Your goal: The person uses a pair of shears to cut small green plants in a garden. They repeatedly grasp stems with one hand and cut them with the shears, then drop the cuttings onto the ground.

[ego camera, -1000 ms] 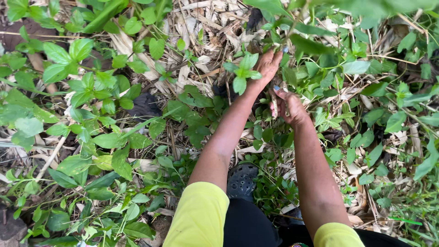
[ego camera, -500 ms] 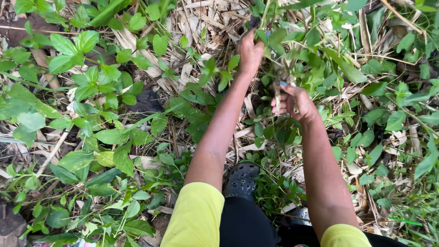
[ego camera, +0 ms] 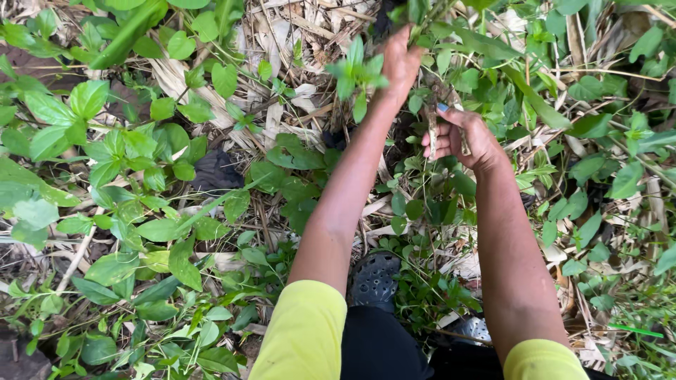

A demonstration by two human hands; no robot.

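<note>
Leaves partly hide the left hand (ego camera: 399,62) gripping a stem (ego camera: 422,21); right hand (ego camera: 461,134) seemingly clutches stalks (ego camera: 432,137).

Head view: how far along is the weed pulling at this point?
Barely begun, it seems. No pile of pulled plants is visible. In hand: the left hand grips a leafy stem, and the right hand holds pale dry stalks. Left: broad-leaved weeds stand thick over the dry leaf litter.
</note>
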